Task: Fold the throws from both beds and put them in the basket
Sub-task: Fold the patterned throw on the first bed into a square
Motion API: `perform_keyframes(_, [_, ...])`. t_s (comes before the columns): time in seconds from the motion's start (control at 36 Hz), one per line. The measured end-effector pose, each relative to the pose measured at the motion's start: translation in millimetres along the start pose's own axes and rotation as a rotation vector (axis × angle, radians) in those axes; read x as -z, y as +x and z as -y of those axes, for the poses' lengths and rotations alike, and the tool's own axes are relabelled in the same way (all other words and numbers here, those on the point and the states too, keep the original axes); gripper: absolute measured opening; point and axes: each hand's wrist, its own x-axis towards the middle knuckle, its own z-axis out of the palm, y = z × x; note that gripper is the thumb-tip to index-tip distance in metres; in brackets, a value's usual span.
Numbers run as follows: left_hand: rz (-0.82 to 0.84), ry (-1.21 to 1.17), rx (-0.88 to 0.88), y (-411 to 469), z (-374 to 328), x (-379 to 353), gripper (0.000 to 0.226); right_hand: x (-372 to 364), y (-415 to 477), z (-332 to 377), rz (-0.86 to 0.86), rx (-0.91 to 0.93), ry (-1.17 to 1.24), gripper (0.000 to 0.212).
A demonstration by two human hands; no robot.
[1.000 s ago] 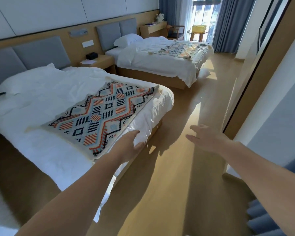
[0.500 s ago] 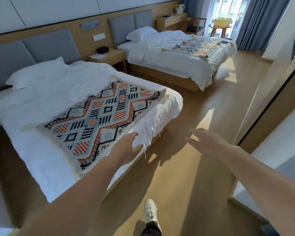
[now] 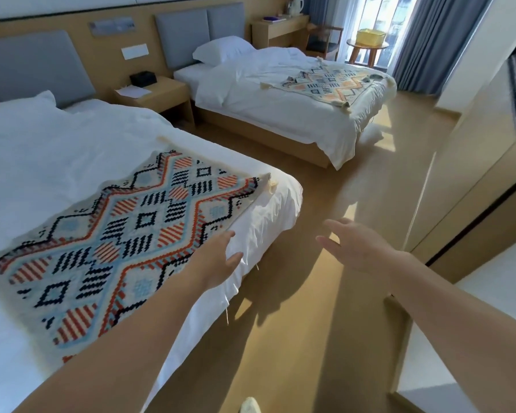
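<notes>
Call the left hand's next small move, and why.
Probably curl the left hand onto the near edge of the orange, blue and black woven throw: its fingers lie straight over that edge, gripping nothing, and the throw lies flat on the white bed.

Floor aisle runs open between near bed and wall; right hand over it. Far bed and nightstand block the gap beyond.
</notes>
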Motion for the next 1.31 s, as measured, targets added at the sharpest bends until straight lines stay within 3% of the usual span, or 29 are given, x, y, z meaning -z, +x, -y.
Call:
perform_keyframes(0.25, [-0.008,0.035,0.079,83,2,-1,0.059,11,112,-9,0.076,0.118,-0.005,0.050])
perform_keyframes(0.72, [-0.132,0.006,0.421,226,-45,-9,0.058,59,356,-82,0.119,0.441,-0.120,0.054])
perform_keyframes(1.06, [-0.209,-0.027,0.579,293,10,8,0.059,52,474,-15,0.216,0.662,-0.175,0.048])
perform_keyframes(1.31, [-0.183,-0.077,0.645,383,107,51,0.060,38,579,53,0.270,0.645,-0.292,0.048])
